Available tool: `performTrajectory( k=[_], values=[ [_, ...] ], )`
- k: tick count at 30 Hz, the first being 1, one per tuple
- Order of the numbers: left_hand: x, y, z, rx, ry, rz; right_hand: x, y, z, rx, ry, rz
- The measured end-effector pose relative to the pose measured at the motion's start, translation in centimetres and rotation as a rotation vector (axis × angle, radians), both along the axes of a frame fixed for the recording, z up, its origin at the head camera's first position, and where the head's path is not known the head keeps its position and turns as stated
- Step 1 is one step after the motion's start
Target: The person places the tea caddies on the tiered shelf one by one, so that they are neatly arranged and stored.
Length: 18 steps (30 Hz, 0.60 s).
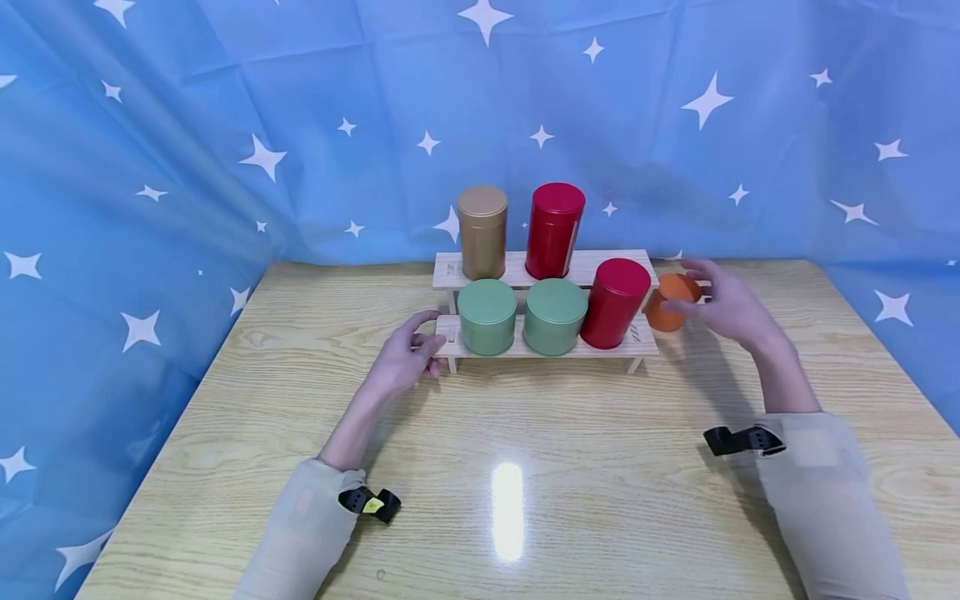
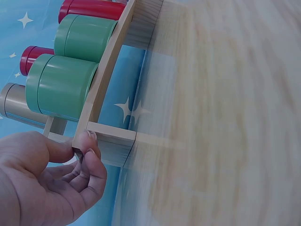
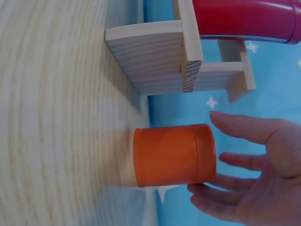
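Note:
A two-tier wooden rack stands on the table. My left hand pinches the left end of its lower board between thumb and fingers. On that lower board are two green canisters and a tall red canister. The upper tier carries a gold canister and another red canister. Off the rack's right end, a small orange canister stands upright on the table. My right hand is spread around its lid end, thumb apart from the lid and fingertips close along its other side.
The rack stands near the back of a pale wood table. Blue cloth with white stars hangs right behind it and along the left side. Black straps with small devices sit on both sleeves.

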<state>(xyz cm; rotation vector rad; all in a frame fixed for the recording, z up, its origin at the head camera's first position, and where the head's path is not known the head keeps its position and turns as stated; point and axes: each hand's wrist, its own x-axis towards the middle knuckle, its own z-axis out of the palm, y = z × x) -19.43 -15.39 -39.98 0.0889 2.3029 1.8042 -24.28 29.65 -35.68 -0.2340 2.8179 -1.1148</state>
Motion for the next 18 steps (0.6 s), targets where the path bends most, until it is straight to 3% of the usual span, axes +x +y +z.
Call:
performTrajectory(
  k=[9,18],
  values=[
    [0.1,-0.1,0.1,0.01,0.002,-0.001,-0.3,0.0,-1.2,0.015,0.071,0.029],
    [0.0,0.0,0.0,0.005,-0.003,-0.002,-0.4,0.2,-1.8,0.021,0.08,-0.036]
  ],
)
